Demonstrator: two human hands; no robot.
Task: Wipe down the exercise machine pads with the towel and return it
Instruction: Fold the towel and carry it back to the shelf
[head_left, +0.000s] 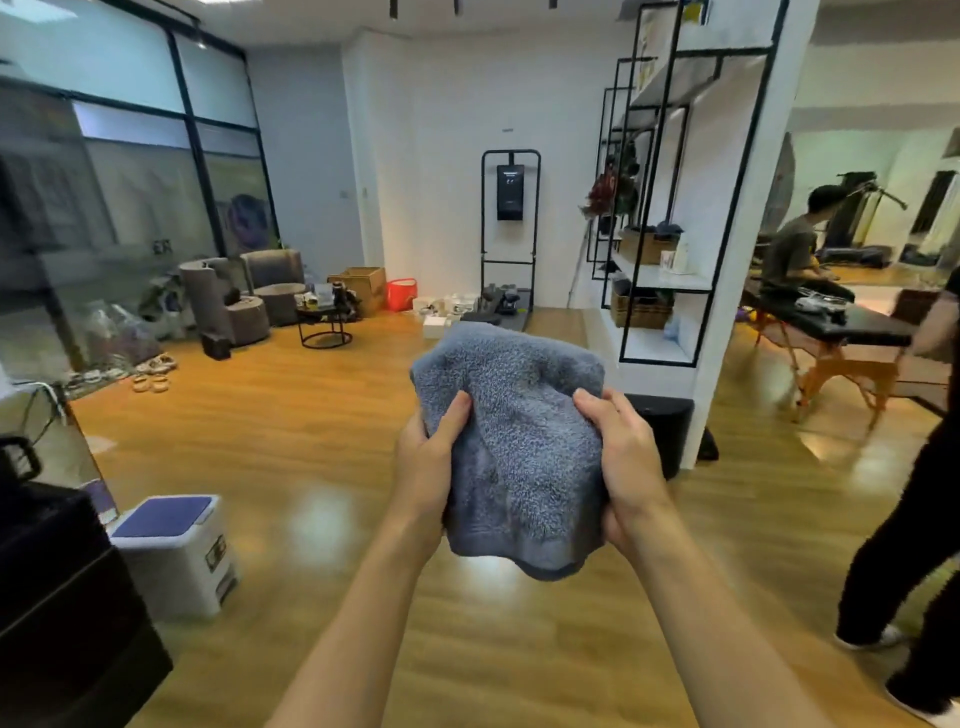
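Both my hands grip a folded blue-grey towel (519, 431), held out in front of me above the wooden floor (311, 467). My left hand (426, 457) clasps its left edge, thumb pressed on top and fingers tucked beneath; my right hand (623, 467) curls round the right edge, fingers hidden behind the cloth. The towel's lower fold hangs loose between my wrists.

Low at my left stands a white bin (176, 551) with a blue lid, beside a dark cabinet (67, 597). Straight ahead, against the far white wall, a tall black frame machine (510, 234) stands upright with a dark panel near its top. To its right, a black-framed shelf unit (670, 208) carries baskets and small items. Grey armchairs (228, 296) and a round side table (324, 322) sit by the glass wall at left. Beyond the shelves, a seated person (789, 249) leans over a black padded surface (852, 322) on orange legs, and a person in dark trousers (914, 493) stands at the right edge.
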